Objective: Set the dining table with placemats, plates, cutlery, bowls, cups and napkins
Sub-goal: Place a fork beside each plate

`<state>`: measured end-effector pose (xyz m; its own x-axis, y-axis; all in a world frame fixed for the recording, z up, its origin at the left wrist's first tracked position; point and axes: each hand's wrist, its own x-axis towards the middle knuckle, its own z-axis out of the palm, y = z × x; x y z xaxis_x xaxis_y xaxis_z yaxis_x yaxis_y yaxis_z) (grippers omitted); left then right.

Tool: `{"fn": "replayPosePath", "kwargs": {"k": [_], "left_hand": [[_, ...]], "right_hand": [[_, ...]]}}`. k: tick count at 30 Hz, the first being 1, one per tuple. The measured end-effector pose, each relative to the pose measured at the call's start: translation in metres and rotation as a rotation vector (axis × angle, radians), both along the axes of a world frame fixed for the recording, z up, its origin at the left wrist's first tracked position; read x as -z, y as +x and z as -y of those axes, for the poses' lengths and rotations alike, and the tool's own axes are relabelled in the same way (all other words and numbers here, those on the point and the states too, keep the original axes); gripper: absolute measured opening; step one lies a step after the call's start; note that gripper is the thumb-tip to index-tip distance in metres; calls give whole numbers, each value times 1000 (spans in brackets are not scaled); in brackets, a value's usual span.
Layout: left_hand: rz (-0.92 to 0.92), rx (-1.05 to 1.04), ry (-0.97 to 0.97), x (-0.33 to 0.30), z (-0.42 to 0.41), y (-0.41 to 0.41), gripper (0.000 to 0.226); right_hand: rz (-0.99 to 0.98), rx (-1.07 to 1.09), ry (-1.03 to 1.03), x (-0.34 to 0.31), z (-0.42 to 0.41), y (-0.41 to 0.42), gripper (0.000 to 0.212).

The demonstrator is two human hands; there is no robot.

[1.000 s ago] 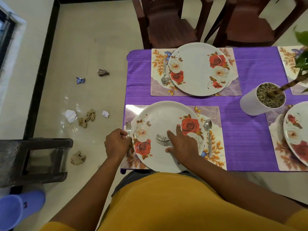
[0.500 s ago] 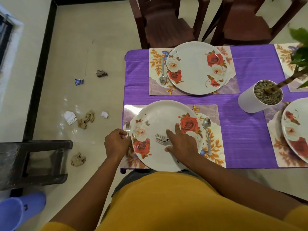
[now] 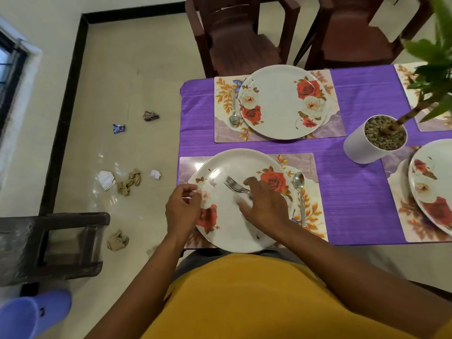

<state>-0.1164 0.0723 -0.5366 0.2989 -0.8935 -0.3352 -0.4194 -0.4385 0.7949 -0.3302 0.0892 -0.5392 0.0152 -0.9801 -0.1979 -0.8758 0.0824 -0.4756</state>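
Purple cloth covers the dining table, on which floral placemats and rose-patterned plates are already laid. At the near setting, a bunch of forks is held over the near plate by the right hand, the handles hidden under the palm and the index finger and thumb spread, so how firmly they are grasped cannot be told. One fork is seen at the left edge of the near placemat, its tines just showing beyond the left hand, whose fingers are curled loosely; whether that fork is pinched or already released cannot be told. A spoon lies to the right of the plate. The cutlery step is judged to be in hand: this place appears nearly supplied with its fork. Next, the remaining forks would need to be carried to the far plate, where only a far spoon is seen. Bowls, cups and napkins are not yet seen.
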Motion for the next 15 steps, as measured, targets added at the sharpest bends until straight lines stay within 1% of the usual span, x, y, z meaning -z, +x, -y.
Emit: {"fn": "replayPosePath", "kwargs": {"k": [2, 4, 5, 8, 10, 15], "left_hand": [[-149, 99, 130, -8, 5, -13, 10], [-332, 177, 291, -17, 10, -30, 19], [-420, 194, 338, -19, 12, -37, 23], [-649, 221, 375, -27, 15, -52, 30], [-749, 228, 380, -31, 17, -57, 31], [-881, 272, 395, -33, 19, -68, 28]], "right_hand": [[123, 96, 52, -15, 6, 5, 45], [281, 175, 123, -26, 12, 8, 35], [365, 206, 140, -29, 15, 10, 29], [575, 310, 154, -39, 18, 15, 12], [692, 380, 179, -46, 18, 17, 6], [935, 569, 253, -60, 6, 10, 10]]}}
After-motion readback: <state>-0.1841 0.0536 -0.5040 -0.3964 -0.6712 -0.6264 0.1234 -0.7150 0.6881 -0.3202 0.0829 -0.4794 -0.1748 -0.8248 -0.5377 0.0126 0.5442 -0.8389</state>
